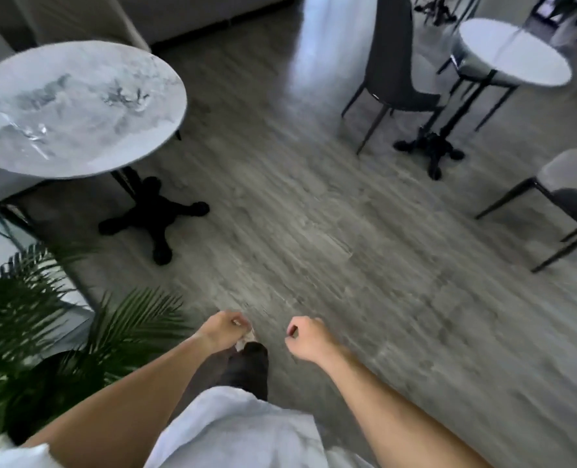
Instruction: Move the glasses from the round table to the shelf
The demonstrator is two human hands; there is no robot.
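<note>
A round marble-topped table [78, 106] on a black pedestal base stands at the upper left. Blurred glints on its top near the left edge [34, 133] may be clear glass; I cannot tell. Low in the view, over the wooden floor, my left hand [224, 329] and my right hand [305, 336] hang side by side, well short of the table. Both are curled into loose fists and I see no glasses in either. No shelf is clearly in view.
A palm plant [44, 319] fills the lower left beside a metal-framed structure [17, 228]. A second round white table [513, 52] with dark chairs [395, 76] stands at the upper right. Another chair [570, 197] is at the right edge. The picture is motion-blurred.
</note>
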